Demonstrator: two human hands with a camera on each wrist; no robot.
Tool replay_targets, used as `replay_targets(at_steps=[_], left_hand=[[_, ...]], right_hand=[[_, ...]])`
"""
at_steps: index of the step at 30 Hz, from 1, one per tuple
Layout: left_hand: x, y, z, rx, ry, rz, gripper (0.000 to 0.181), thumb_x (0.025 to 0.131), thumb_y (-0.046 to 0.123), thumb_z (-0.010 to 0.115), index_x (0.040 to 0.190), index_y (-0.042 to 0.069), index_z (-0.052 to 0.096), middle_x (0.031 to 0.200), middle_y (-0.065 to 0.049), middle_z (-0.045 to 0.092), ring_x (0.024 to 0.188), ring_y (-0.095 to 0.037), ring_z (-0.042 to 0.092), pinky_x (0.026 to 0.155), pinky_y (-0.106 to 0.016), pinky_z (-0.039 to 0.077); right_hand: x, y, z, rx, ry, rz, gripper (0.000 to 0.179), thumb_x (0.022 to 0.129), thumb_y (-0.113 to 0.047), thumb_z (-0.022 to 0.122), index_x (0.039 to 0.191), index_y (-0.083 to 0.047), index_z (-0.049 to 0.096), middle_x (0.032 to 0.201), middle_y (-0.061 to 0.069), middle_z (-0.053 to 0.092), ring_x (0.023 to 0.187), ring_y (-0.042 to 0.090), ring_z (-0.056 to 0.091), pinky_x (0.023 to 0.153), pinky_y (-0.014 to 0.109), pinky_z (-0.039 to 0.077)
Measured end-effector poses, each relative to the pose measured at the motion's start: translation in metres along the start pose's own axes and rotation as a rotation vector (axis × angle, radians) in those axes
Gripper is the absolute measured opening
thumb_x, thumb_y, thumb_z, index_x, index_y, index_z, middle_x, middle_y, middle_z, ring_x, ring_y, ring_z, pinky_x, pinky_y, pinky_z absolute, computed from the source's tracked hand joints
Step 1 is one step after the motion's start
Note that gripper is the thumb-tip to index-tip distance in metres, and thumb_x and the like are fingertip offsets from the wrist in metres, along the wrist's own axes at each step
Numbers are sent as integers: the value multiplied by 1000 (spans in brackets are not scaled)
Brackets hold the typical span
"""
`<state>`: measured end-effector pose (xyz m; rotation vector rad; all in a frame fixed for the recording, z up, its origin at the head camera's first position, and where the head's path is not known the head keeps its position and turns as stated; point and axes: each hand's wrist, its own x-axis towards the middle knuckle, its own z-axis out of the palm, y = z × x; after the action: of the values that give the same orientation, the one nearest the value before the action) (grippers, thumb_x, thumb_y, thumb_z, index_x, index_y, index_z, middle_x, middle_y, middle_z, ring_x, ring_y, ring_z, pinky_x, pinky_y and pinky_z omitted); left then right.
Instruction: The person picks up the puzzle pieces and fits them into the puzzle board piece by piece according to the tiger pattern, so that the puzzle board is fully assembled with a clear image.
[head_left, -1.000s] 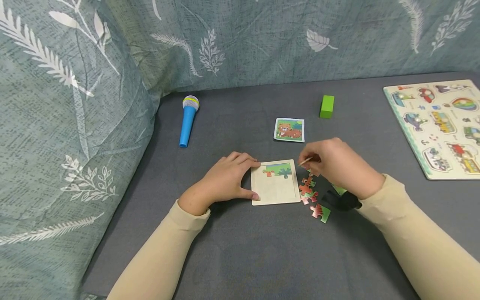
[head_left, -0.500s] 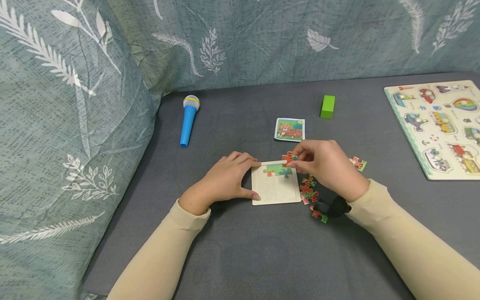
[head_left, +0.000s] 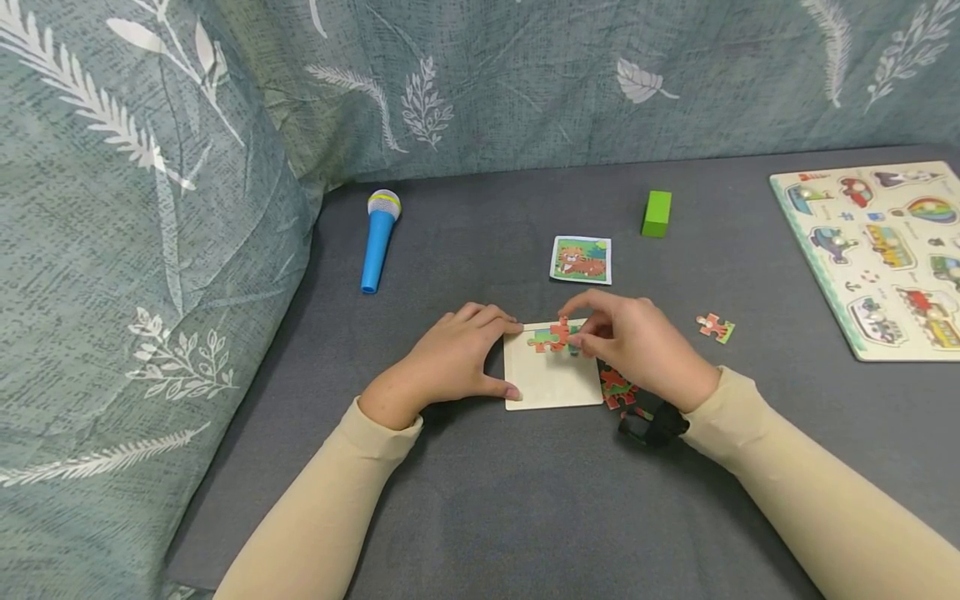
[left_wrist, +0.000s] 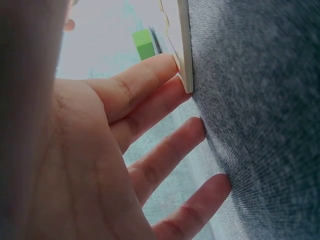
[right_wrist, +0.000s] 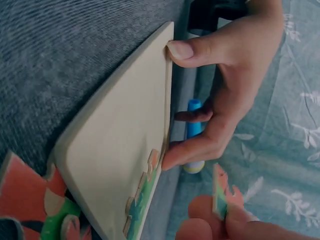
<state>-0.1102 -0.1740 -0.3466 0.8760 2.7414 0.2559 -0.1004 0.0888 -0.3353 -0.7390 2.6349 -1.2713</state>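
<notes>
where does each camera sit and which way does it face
Head: worn on the head, facing forward and down at the wooden puzzle tray; the left hand, right hand and both sleeved forearms show.
Left wrist: worn there, facing the tray's edge; left palm and fingers show.
Right wrist: worn there, facing across the tray; right fingertips and the left hand show.
Head and left wrist both show the green block.

Downward head, close wrist views share the tray (head_left: 552,382).

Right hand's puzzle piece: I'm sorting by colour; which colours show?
The puzzle piece shows orange-red and green, best in the right wrist view.
</notes>
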Motion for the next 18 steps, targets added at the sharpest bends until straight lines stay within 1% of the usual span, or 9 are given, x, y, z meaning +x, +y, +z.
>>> replay_targets(at_steps=[3,8,11,14,18], left_hand=[[0,0,0,-1,7,6,87,83,61,84,151,13,56,148,-1,53,135,-25,46,111,-51,40],[0,-1,1,-4,11,10,87,83,60,84,151,13,56,148,-1,53,135,-25,46,110,-50,40],[-1,-1,0,-6,14,12,87,83,59,84,151,13,56,147,-2,53,134,-25,46,110,-50,40],[-1,0,0,-4,17,16,87,83,59,84,150,12,56,148,-2,53,134,-25,46,110,-50,40],[-1,0,0,-3,17,16,86,83,60,84,150,12,56,148,-2,53,134,-25,46,111,-50,40]], right_hand=[[0,1,2,-26,0,-11,25,96,3,71,118,-8,70,82,-1,74,67,13,64,61,31,49],[1,4,4,-81,15,-51,18,94,1,75,109,-9,75,83,-1,71,71,13,62,64,32,50],[1,4,4,-113,-1,-81,22,96,4,72,113,-8,79,86,-1,67,69,14,56,62,31,47],[1,4,4,-115,-41,-104,28,96,7,69,118,-7,80,89,1,63,66,15,51,58,29,45],[1,4,4,-96,-74,-130,27,93,9,72,115,-5,79,92,1,65,72,14,56,62,29,48]])
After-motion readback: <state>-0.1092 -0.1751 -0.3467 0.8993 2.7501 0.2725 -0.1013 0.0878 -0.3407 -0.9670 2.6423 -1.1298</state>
